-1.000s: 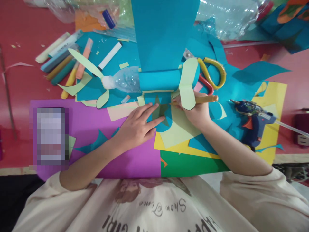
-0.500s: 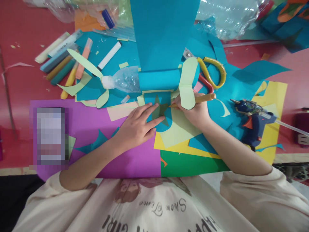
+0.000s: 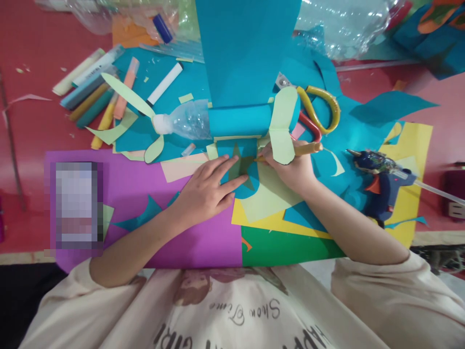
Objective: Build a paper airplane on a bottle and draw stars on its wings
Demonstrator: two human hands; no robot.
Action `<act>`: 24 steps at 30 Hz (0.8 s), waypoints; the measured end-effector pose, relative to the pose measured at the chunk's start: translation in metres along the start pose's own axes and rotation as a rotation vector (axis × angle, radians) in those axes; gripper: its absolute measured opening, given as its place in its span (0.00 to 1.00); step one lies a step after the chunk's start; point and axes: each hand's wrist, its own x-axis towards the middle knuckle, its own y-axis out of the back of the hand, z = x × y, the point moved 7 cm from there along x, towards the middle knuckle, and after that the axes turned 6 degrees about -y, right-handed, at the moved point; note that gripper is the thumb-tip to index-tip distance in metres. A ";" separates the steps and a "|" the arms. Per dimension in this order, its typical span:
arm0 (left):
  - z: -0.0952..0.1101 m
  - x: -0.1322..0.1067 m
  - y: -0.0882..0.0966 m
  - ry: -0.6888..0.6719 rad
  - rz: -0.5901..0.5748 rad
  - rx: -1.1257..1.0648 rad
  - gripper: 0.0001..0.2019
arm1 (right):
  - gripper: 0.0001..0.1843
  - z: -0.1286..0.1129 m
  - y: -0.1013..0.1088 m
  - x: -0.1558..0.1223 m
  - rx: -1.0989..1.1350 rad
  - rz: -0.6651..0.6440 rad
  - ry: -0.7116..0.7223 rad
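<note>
My left hand (image 3: pixel 205 191) lies flat with fingers spread, pressing a dark green paper star (image 3: pixel 242 167) onto teal paper. My right hand (image 3: pixel 292 169) is closed round a yellow pencil (image 3: pixel 308 148), its tip touching the paper just right of the star. Directly behind both hands lies a clear plastic bottle (image 3: pixel 189 121) wrapped in a teal paper tube (image 3: pixel 240 120), with pale green paper blades at its cap and a pale green fin (image 3: pixel 281 126) that partly hides my right fingers.
Yellow-and-red scissors (image 3: pixel 319 114) lie behind my right hand. A blue glue gun (image 3: pixel 381 182) rests at the right. Several markers (image 3: pixel 94 92) lie at the back left. Purple (image 3: pixel 145 203), green and yellow sheets cover the near table; a blurred rectangle sits at the left.
The pencil's far end has shifted slightly left and its tip has crept along the star's edge. My left hand has stayed put.
</note>
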 end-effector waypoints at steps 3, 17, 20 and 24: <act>0.000 0.000 0.001 -0.008 0.016 0.005 0.18 | 0.08 0.000 0.001 0.000 0.006 0.003 0.020; 0.001 0.001 0.002 -0.014 0.018 0.011 0.18 | 0.10 -0.006 0.003 -0.001 0.029 0.039 0.056; 0.002 0.001 0.003 -0.024 0.022 0.021 0.17 | 0.11 -0.005 0.002 -0.002 0.012 0.031 0.069; 0.003 0.001 0.004 -0.034 0.031 0.026 0.17 | 0.11 -0.003 0.002 -0.001 0.013 0.046 0.076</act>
